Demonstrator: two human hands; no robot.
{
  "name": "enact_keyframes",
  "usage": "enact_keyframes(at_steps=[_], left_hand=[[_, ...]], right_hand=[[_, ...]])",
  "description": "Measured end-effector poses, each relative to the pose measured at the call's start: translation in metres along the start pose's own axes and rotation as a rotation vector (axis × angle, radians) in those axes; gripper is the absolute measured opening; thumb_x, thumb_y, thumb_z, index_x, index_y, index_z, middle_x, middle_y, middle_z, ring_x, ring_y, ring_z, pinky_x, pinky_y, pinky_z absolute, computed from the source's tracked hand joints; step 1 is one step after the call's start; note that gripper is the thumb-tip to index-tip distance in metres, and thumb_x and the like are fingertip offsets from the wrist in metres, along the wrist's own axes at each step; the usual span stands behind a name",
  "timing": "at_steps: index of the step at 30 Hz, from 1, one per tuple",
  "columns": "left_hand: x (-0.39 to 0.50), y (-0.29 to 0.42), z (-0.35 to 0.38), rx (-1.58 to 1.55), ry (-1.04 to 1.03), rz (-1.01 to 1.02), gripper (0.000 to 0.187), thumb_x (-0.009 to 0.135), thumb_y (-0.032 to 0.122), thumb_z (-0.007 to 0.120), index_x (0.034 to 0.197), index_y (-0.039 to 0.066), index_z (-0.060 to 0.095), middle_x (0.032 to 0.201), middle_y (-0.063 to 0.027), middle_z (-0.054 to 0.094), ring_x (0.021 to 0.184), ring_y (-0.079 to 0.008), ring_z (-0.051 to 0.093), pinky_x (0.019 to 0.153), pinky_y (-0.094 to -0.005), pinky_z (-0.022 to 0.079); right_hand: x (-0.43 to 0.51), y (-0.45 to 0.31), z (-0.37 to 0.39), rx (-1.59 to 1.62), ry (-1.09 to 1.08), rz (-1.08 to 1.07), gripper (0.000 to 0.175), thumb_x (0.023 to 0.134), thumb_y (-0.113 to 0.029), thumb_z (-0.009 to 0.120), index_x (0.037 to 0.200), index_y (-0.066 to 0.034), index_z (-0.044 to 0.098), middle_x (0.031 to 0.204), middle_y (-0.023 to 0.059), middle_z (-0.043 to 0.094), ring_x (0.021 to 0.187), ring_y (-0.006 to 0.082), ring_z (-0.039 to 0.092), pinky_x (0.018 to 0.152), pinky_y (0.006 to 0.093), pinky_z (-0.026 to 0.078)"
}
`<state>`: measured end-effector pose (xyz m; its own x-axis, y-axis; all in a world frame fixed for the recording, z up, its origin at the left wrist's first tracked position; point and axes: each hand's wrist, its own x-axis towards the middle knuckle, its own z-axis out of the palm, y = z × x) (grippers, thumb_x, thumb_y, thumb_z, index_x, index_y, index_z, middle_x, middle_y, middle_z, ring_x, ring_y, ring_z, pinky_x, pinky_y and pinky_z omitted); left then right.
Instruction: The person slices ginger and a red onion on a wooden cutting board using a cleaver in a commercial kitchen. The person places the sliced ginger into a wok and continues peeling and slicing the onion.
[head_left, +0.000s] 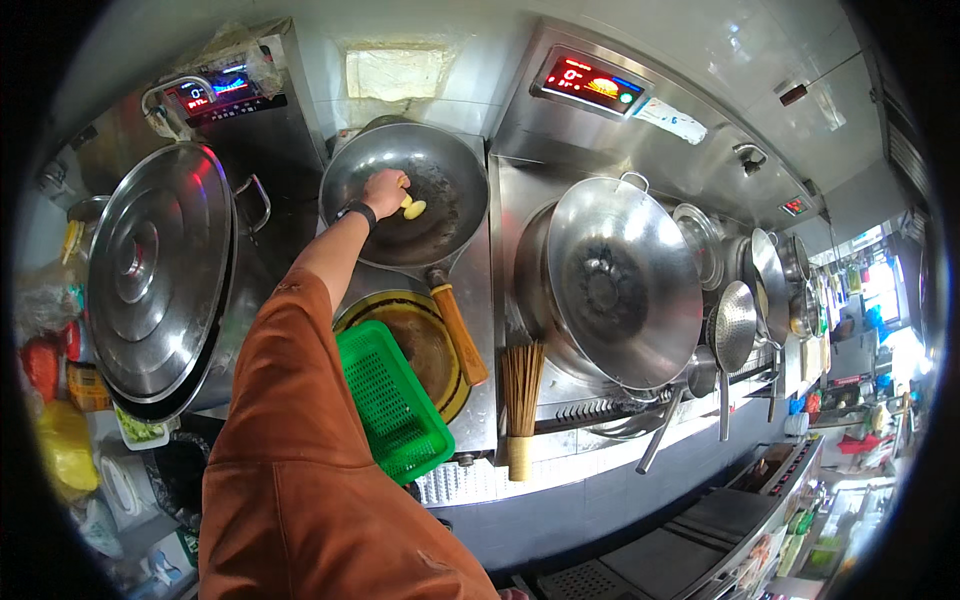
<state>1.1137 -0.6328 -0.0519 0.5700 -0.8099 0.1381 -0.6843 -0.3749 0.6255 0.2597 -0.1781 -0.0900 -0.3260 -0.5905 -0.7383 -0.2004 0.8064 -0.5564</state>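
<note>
My left hand (385, 193), with a dark band at the wrist, reaches into a dark wok (450, 176) with a wooden handle (459, 337). Pale yellow food pieces (414, 209) show at and just below its fingertips; whether the lowest one touches the wok I cannot tell. Closer to me, a green perforated plastic basket (390, 405) overlaps a round yellow-rimmed pan or tray (457, 375). My orange sleeve covers the basket's left side. Only a sliver of what seems to be my right hand (514, 594) shows at the bottom edge, and its grip is hidden.
Left of the wok stands a large pot with a steel lid (161, 270). To the right, a big steel wok (622, 285) leans on a pot, beside a bamboo brush (521, 405), a ladle (664, 431) and a perforated skimmer (733, 326). A lit control panel (592, 81) is behind.
</note>
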Motion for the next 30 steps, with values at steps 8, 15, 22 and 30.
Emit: enact_keyframes(at_steps=[8,15,22,30], left_hand=[[0.009,-0.001,-0.013,0.115,0.021,-0.022,0.015,0.083,0.012,0.072,0.097,0.010,0.075,0.100,-0.0159,0.074,0.098,-0.0381,0.069,0.085,-0.0485,0.055],[0.002,-0.006,-0.028,-0.078,-0.020,-0.186,0.015,0.086,0.013,0.067,0.096,0.003,0.071,0.093,-0.0138,0.071,0.084,-0.0322,0.068,0.074,-0.0454,0.059],[-0.025,0.014,-0.035,-0.418,-0.212,-0.439,0.025,0.087,0.005,0.066,0.112,0.004,0.072,0.094,-0.0077,0.069,0.076,-0.0192,0.068,0.059,-0.0344,0.059],[-0.032,0.023,-0.030,-0.512,-0.250,-0.379,0.014,0.087,0.012,0.071,0.100,0.008,0.070,0.088,-0.0047,0.068,0.071,-0.0143,0.066,0.056,-0.0317,0.058]], right_hand=[[-0.003,-0.018,0.011,-0.274,0.068,-0.157,0.022,0.099,-0.017,0.063,0.116,-0.0037,0.066,0.097,0.0046,0.065,0.092,0.0268,0.061,0.077,0.0408,0.052],[-0.007,-0.011,0.003,-0.317,0.101,-0.231,0.019,0.099,-0.015,0.062,0.114,-0.0042,0.065,0.094,0.0044,0.064,0.090,0.0263,0.060,0.076,0.0412,0.051],[-0.011,-0.013,0.022,-0.227,0.081,-0.163,0.015,0.100,-0.016,0.060,0.110,-0.0050,0.064,0.091,0.0039,0.062,0.087,0.0253,0.058,0.074,0.0407,0.050],[-0.015,-0.015,0.028,-0.083,0.045,-0.105,0.012,0.100,-0.017,0.058,0.105,-0.0061,0.061,0.089,0.0034,0.060,0.084,0.0242,0.056,0.073,0.0401,0.049]])
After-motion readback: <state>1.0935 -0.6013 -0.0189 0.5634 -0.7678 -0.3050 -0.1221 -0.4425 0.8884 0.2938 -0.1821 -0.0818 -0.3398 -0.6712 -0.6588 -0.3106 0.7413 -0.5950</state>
